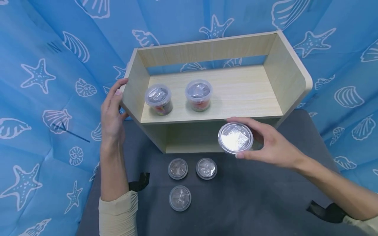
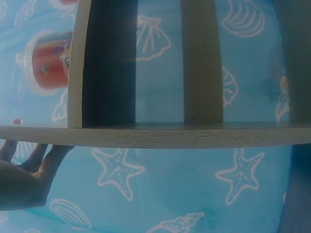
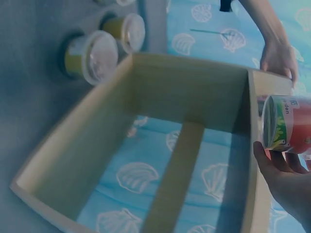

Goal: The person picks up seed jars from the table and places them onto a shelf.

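A two-tier wooden shelf (image 1: 236, 88) stands against the curtain. My right hand (image 1: 265, 141) grips a round lidded plastic tub (image 1: 235, 137) in front of the shelf's upper board, thumb and fingers on opposite sides. In the right wrist view, this tub (image 3: 286, 124) shows a red and green printed label. My left hand (image 1: 112, 108) touches the outer face of the shelf's left side panel (image 1: 136, 85); in the left wrist view, its fingers (image 2: 56, 158) extend to that panel. Two similar tubs, a left one (image 1: 159, 100) and a right one (image 1: 199, 95), sit on the upper board.
Three more lidded tubs stand on the dark grey table before the shelf: one at left (image 1: 178, 168), one at right (image 1: 206, 168) and one nearer (image 1: 180, 198). A blue curtain (image 1: 59, 108) with white shell prints surrounds the table. Black straps (image 1: 140, 182) hang at both forearms.
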### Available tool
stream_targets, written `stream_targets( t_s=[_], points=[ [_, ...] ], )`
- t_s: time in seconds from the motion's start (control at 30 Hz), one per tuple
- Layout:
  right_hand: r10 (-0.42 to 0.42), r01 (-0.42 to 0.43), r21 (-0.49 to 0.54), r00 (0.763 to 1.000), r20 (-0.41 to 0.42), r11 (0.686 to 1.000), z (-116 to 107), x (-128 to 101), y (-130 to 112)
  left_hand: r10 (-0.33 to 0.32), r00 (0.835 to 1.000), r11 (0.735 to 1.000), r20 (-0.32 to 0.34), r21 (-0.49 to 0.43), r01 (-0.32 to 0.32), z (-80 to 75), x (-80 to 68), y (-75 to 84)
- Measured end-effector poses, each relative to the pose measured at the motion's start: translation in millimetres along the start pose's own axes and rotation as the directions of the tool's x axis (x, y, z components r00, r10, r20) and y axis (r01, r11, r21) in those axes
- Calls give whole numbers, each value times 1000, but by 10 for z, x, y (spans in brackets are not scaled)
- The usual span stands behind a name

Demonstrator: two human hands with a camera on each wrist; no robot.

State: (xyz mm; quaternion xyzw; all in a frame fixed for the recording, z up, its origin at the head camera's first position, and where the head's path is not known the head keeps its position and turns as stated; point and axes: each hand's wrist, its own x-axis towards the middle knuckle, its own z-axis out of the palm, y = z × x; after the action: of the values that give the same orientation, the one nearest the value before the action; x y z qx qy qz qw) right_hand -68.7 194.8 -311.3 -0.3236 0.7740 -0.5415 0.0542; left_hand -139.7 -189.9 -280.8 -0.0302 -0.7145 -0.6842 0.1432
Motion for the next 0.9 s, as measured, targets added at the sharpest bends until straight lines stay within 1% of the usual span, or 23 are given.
stream_targets(
  t_s=[0.2,0.33,0.4,0.47,0.6,0.7,0.8,0.9],
  points=[
    [5,-6,-10,1000,-28,1000,-196,88,-149,2,1000,1000,1,7,-2,-2,2,-5],
    [27,-28,-21,998,-50,999,-295,152,-184,-1,1000,1000,3,8,1,-4,3,-3],
    [43,-43,-8,998,-55,999,-345,192,-182,-2,1000,1000,3,7,2,-6,2,-2],
    [65,-63,28,996,-62,998,-402,229,-177,-4,1000,1000,3,0,4,-3,2,2],
    [132,-119,122,985,-108,985,-500,294,-163,-7,1000,1000,4,-14,7,0,2,7],
    [165,-138,177,975,-149,974,-541,348,-145,-9,1000,1000,4,-13,9,-5,1,5],
    [172,-136,192,967,-189,972,-561,407,-125,-9,1000,1000,2,-6,9,-10,0,-1],
    [174,-138,160,955,-240,977,-570,466,-103,-3,1000,1000,6,-2,3,-10,3,-3]
  ],
)
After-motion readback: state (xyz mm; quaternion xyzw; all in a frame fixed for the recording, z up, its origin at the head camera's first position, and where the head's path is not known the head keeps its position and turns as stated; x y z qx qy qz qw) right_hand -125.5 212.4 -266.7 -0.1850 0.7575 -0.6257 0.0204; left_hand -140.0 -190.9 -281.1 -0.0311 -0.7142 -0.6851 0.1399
